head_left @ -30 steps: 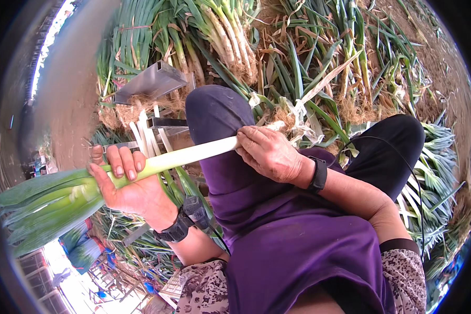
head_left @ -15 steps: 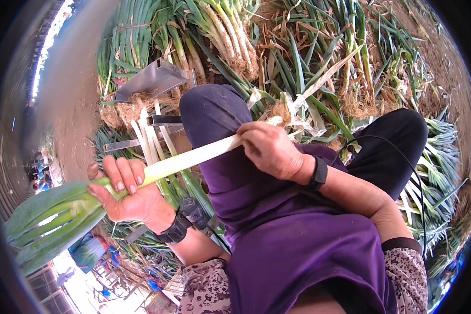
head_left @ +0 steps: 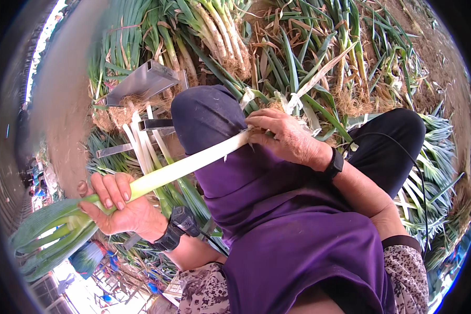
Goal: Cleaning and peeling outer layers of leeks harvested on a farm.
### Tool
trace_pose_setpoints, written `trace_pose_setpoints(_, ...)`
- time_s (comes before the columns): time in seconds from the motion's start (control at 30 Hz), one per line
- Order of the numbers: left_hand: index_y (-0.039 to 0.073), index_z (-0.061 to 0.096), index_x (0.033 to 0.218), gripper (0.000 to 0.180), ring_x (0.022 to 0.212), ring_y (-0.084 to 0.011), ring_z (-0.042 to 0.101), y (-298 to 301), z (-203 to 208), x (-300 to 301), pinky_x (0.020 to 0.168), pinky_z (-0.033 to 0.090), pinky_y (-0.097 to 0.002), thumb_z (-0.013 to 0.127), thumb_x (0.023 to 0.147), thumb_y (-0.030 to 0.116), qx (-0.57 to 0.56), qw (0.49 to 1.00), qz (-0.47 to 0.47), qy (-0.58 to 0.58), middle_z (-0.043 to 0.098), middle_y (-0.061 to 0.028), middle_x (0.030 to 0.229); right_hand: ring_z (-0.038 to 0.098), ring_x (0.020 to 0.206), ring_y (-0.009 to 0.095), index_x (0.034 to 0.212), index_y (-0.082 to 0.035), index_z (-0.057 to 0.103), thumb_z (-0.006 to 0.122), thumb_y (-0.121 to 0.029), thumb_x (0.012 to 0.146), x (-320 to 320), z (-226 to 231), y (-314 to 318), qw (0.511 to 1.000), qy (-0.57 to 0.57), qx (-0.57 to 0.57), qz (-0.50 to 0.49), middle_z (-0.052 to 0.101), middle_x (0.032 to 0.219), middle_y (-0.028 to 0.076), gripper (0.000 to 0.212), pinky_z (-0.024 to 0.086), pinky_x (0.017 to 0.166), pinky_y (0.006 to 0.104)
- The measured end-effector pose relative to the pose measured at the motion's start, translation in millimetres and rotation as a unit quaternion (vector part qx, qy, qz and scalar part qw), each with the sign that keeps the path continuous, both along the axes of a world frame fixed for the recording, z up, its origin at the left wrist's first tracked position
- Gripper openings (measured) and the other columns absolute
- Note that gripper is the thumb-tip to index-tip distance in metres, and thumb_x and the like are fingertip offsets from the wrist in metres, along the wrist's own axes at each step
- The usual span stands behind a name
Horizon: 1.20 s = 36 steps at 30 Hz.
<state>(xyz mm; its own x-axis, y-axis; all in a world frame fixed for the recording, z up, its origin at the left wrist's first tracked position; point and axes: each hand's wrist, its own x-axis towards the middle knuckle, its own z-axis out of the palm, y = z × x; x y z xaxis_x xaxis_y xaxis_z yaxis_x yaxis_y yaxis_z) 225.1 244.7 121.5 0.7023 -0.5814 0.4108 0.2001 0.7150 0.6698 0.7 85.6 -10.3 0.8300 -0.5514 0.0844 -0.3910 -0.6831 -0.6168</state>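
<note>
A long green onion (head_left: 191, 165) lies slantwise across my lap, its white shaft toward the right and its green leaves fanning out at the left. My left hand (head_left: 118, 201) is closed around it where the white turns green. At the root end, the fingers of my right hand (head_left: 290, 135) are bent against the tip of the shaft, and the roots are hidden by them. A small shred of pale skin hangs from the shaft near my knee.
Bundled green onions (head_left: 123, 44) with roots lie beyond my knees, among loose leaves and peelings. Left of my knee stands a metal frame (head_left: 144, 83) with several pale stalks (head_left: 141, 144) beside it. Peeled onions (head_left: 429, 178) are heaped at the right. A black cable (head_left: 403, 152) hangs over my right leg.
The onion and my left hand have shifted slightly left and down. My right hand has moved a little right, and its fingers now cover the root end.
</note>
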Motion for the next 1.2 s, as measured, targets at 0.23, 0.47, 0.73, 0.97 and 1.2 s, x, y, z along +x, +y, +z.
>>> trace_pose_setpoints(0.23, 0.002, 0.052, 0.094, 0.027, 0.035, -0.0055, 0.034, -7.6, 15.4, -1.5, 0.036, 0.031, -0.0193, 0.058, 0.087, 0.028, -0.078, 0.994, -0.074, -0.011, 0.036, 0.0027, 0.053, 0.06, 0.078, 0.029, 0.089, -0.001, 0.061, 0.07, -0.01, 0.073, 21.0, 7.3, -5.6, 0.953, -0.153, 0.206, 0.163, 0.06, 0.083, 0.011, 0.021, 0.047, 0.068, 0.0362)
trace_pose_setpoints(0.47, 0.006, 0.056, 0.103, 0.032, 0.037, -0.0039, 0.037, -13.0, 14.6, 10.2, 0.034, 0.033, -0.0176, 0.056, 0.089, 0.034, -0.06, 0.991, -0.118, -0.032, 0.039, 0.0036, 0.053, 0.058, 0.071, 0.03, 0.079, 0.0, 0.057, 0.072, -0.011, 0.069, 34.7, 5.0, -8.7, 0.941, -0.113, 0.256, 0.191, 0.058, 0.076, 0.012, 0.021, 0.046, 0.064, 0.0371)
trace_pose_setpoints(0.73, 0.007, 0.053, 0.102, 0.025, 0.039, -0.0071, 0.031, -0.4, -6.4, 1.9, 0.039, 0.031, -0.0247, 0.05, 0.091, 0.029, 0.015, 0.991, -0.004, 0.135, 0.033, 0.0043, 0.054, 0.057, 0.07, 0.032, 0.071, -0.003, 0.059, 0.071, -0.01, 0.068, 21.7, 2.9, -6.7, 0.949, -0.166, 0.14, 0.227, 0.057, 0.071, 0.013, 0.014, 0.045, 0.062, 0.0385)
trace_pose_setpoints(0.97, 0.004, 0.052, 0.099, 0.024, 0.041, -0.0085, 0.033, 12.8, 12.7, -11.4, 0.043, 0.033, -0.0255, 0.049, 0.091, 0.027, 0.088, 0.982, 0.075, 0.147, 0.034, 0.0021, 0.057, 0.058, 0.069, 0.03, 0.081, -0.001, 0.06, 0.071, -0.01, 0.069, 17.6, 23.0, 3.5, 0.942, -0.157, 0.14, 0.262, 0.058, 0.076, 0.013, 0.018, 0.047, 0.061, 0.0369)
trace_pose_setpoints(1.2, 0.009, 0.043, 0.078, 0.024, 0.042, -0.008, 0.034, -3.1, 31.5, -18.2, 0.046, 0.034, -0.0252, 0.051, 0.09, 0.028, -0.234, 0.805, -0.101, 0.536, 0.032, 0.0034, 0.057, 0.057, 0.073, 0.028, 0.09, 0.0, 0.059, 0.065, -0.009, 0.071, 12.8, 37.4, 16.8, 0.961, -0.143, -0.088, 0.22, 0.055, 0.08, 0.011, 0.022, 0.048, 0.063, 0.0375)
